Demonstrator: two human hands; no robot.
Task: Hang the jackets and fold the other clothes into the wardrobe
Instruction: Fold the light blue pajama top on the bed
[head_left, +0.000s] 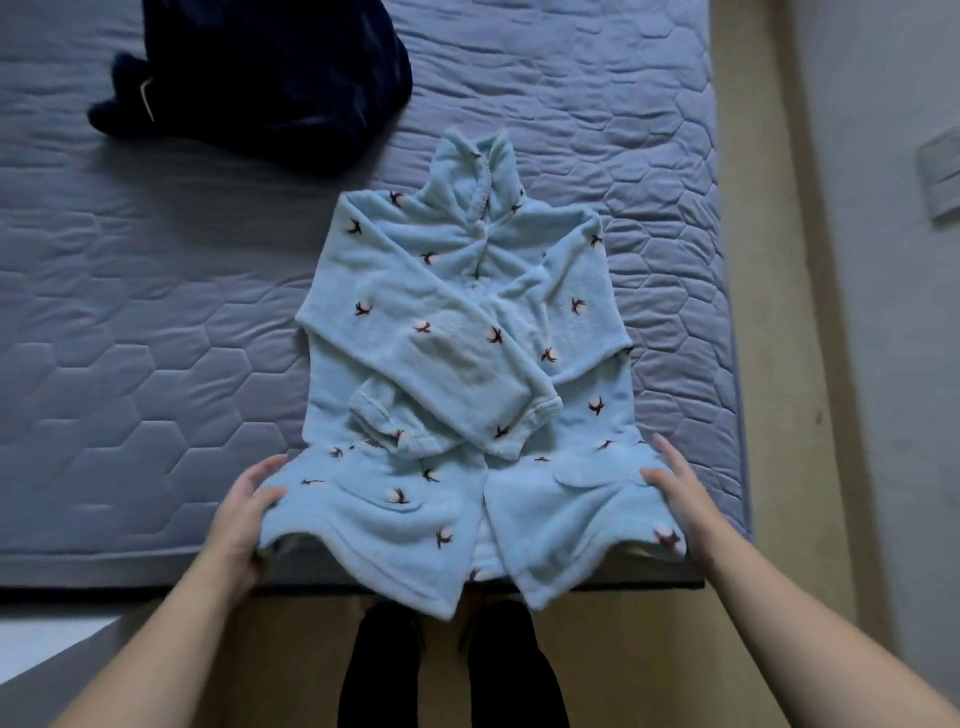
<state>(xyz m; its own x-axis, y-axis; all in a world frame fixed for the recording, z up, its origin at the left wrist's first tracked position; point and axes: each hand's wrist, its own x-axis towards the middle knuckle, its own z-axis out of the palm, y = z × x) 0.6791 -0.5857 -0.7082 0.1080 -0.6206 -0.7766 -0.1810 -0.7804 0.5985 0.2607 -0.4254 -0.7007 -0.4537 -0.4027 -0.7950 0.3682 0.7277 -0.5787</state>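
Reaches forward with both bare forearms, wide apart at the elbows, closer at the wrists. Grips with the left hand (243, 515) the near left corner of the blue fleece top (415, 322), thumb on top, other fingers partly under the cloth. Grips the near right corner with the right hand (681, 500) the same way, thumb over the cloth, fingers stretched ahead along the edge.

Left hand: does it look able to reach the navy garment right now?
Probably not as is. The left hand grips the blue fleece at its hem, and the navy garment lies far up the mattress. Nothing lies between them, so once it lets go, a lean might do it.
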